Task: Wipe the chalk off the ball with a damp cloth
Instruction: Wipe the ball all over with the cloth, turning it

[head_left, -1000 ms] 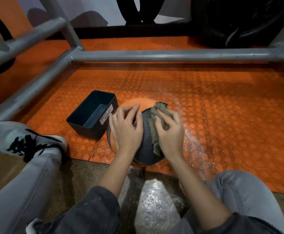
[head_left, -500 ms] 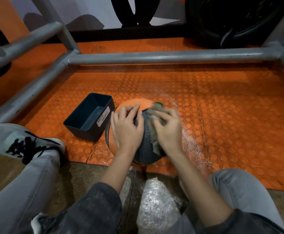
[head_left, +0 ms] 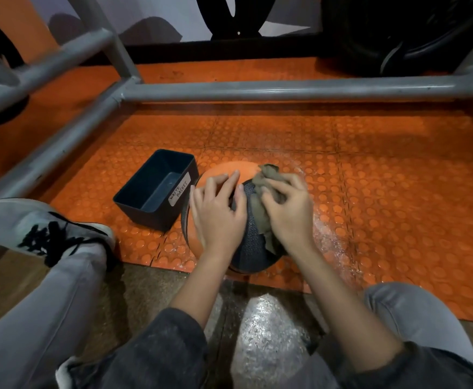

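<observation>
**Cloth on the ball, mid-wipe**

The ball [head_left: 253, 248] sits on the orange mat [head_left: 384, 197], just beside the bin [head_left: 145, 216]. Left grip [head_left: 218, 214] lies spread across its top, likely to stop it rolling. Right grip [head_left: 288, 211] bunches the cloth [head_left: 257, 206] in curled fingers, pressing it onto the dark panel.

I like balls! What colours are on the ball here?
The ball is orange and dark grey with a pebbled surface, best seen in the head view.
</observation>
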`<state>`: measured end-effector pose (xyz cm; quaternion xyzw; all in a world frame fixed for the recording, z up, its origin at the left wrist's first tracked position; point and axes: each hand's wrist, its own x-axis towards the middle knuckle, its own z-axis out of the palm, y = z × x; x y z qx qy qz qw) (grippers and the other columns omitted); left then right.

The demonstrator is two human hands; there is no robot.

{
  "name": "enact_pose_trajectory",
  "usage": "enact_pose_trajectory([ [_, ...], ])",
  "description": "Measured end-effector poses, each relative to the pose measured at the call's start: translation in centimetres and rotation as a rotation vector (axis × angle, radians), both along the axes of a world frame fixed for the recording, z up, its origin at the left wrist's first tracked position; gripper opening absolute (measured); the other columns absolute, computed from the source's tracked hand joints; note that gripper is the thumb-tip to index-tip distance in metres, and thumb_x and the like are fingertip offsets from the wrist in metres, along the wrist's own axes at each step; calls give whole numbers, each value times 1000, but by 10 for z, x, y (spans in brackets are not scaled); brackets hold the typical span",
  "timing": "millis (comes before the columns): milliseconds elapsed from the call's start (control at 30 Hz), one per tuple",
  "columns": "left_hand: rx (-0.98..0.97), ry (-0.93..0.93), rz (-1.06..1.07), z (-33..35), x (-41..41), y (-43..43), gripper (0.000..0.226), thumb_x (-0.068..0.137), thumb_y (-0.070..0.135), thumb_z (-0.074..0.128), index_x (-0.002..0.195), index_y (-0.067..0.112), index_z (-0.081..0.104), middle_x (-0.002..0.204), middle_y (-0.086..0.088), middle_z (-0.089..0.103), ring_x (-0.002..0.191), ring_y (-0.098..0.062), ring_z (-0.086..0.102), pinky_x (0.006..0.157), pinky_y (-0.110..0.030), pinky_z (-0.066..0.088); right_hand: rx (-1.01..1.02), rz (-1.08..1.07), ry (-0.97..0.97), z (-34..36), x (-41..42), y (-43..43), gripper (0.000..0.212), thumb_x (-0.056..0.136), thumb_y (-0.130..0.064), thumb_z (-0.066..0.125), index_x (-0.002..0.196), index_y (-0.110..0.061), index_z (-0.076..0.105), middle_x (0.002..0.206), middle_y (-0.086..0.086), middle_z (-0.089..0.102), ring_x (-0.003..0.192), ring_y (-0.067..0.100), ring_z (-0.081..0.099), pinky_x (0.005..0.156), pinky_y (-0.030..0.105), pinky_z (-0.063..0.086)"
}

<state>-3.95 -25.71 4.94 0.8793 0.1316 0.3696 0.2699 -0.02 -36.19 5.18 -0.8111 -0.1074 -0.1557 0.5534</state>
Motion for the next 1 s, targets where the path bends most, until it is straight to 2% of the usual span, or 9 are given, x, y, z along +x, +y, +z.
enact_pose_trajectory([
  [67, -13, 17, -43, 1, -3, 7, 44, 90, 43, 39, 119, 23, 66, 109, 3, 59, 105, -8, 36, 107, -44, 29, -14, 67, -29, 1, -2, 0, 21, 87, -12, 64, 106, -6, 71, 103, -4, 58, 99, 11, 52, 86, 14, 39],
  [167, 32, 151, -192, 8, -5, 21, 52, 84, 58, 36, 125, 34, 59, 121, 7, 53, 118, -9, 34, 109, -28, 6, 143, -20, 156, -9, 18, -20, 22, 87, -7, 64, 108, -1, 69, 105, 1, 61, 97, 10, 53, 75, 0, 35],
  [267, 64, 368, -391, 13, -5, 38, 63, 70, 74, 38, 130, 55, 36, 142, 13, 36, 141, -11, 11, 113, -38, -7, 277, -144, 377, -28, 37, -39, 21, 86, -4, 62, 105, 2, 69, 111, 15, 67, 98, 16, 58, 82, 21, 44],
  [367, 10, 531, -554, 19, -4, 45, 92, 47, 80, 54, 130, 60, 18, 151, 19, 14, 143, -6, -6, 116, -48, -5, 233, -133, 353, -22, 43, -35, 21, 85, -6, 64, 103, 3, 70, 108, 17, 68, 99, 17, 59, 84, 22, 43],
  [467, 16, 568, -558, 24, -5, 48, 103, 39, 79, 58, 129, 61, 11, 144, 27, 9, 143, -6, -9, 116, -51, -3, 63, -7, 125, -3, 25, -16, 19, 86, -9, 64, 103, -2, 72, 107, 7, 63, 100, 16, 54, 80, 13, 35],
  [633, -14, 611, -588, 26, -5, 51, 103, 41, 77, 59, 128, 62, 6, 144, 27, 7, 142, -5, -8, 116, -53, 0, -299, 162, -313, -6, -23, -10, 30, 86, -27, 55, 101, -10, 73, 108, 6, 64, 101, 21, 50, 83, 31, 39],
  [800, -2, 592, -550, 23, -7, 44, 107, 44, 69, 69, 133, 57, 11, 154, 19, 5, 142, -3, -9, 116, -49, -5, -73, 123, 37, 5, 38, -27, 18, 87, -9, 65, 104, -5, 72, 98, -2, 57, 102, 19, 56, 83, 15, 34],
  [867, 16, 585, -520, 22, -8, 42, 110, 41, 73, 67, 134, 55, 10, 154, 17, 6, 142, -5, -9, 116, -49, -5, -23, 100, 151, 7, 54, -31, 20, 87, -9, 64, 105, -3, 71, 96, 0, 59, 106, 24, 58, 85, 18, 38],
  [1000, 14, 582, -473, 21, -8, 37, 111, 39, 78, 59, 135, 55, 9, 154, 16, 7, 143, -7, -8, 116, -49, -3, -99, 131, -9, 6, 15, -19, 19, 85, -9, 67, 102, -6, 73, 102, 4, 62, 98, 15, 53, 85, 20, 36],
])
